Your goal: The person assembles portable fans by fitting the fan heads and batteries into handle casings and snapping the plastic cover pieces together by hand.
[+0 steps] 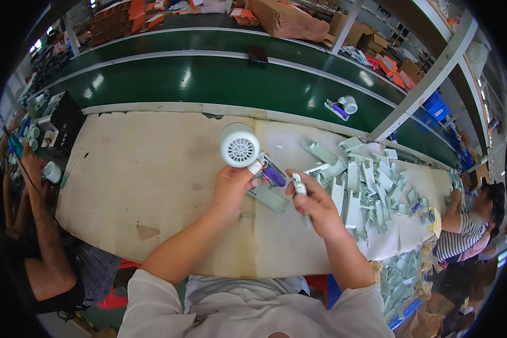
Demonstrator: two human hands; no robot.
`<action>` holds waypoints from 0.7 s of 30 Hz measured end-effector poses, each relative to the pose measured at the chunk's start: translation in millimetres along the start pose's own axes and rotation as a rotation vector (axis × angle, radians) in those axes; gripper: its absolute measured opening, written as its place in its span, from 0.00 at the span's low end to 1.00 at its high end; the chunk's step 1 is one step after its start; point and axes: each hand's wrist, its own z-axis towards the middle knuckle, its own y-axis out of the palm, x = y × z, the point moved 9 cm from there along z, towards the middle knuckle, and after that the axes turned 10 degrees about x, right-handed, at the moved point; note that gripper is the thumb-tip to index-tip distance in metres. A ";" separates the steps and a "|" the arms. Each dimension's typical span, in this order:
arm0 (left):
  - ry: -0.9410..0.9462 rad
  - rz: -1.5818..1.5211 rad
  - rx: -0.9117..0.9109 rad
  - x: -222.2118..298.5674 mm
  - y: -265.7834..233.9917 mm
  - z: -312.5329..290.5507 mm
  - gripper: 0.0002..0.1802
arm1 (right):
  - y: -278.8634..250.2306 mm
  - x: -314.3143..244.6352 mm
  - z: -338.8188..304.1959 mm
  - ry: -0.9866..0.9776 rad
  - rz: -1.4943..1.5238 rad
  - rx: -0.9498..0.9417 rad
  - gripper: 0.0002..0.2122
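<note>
My left hand (229, 185) is closed around the neck of a pale green hair dryer (240, 147), whose round grille tilts up toward me. Its handle is uncovered, so a purple part (274, 175) shows inside. Below it, a pale green open handle shell (273, 199) angles down to the right, close to the tabletop; whether it is joined to the dryer I cannot tell. In my right hand (319, 207), just right of the dryer, a slim pale green plastic piece (299, 185) is pinched between thumb and fingers, its lower end blurred.
A pile of pale green plastic shells (357, 188) covers the table's right side. Beyond the table runs a green conveyor belt (169, 79) carrying another part-built dryer (343, 106). A black box (62, 127) stands at left near a co-worker's arm (34, 169). More shells fill a bin (401, 279) at lower right.
</note>
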 end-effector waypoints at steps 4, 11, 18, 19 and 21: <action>0.000 0.000 0.025 -8.1 -1.9 -5.5 0.15 | 38.8 -68.4 -17.8 -0.771 -1.074 0.318 0.28; -0.036 -0.192 0.062 -17.7 -4.0 -11.1 0.14 | 65.6 -69.1 -7.5 -0.852 -1.174 0.402 0.30; 0.139 -0.046 0.110 6.6 -1.8 -14.4 0.15 | 71.2 -67.7 -4.1 -0.906 -1.199 0.453 0.31; 0.168 -0.093 0.072 19.5 4.0 -16.8 0.15 | 68.9 -72.3 -5.2 -0.864 -1.137 0.427 0.30; 0.192 -0.238 -0.044 39.4 9.2 -16.3 0.15 | 47.6 -66.8 -5.0 -0.808 -0.950 0.454 0.25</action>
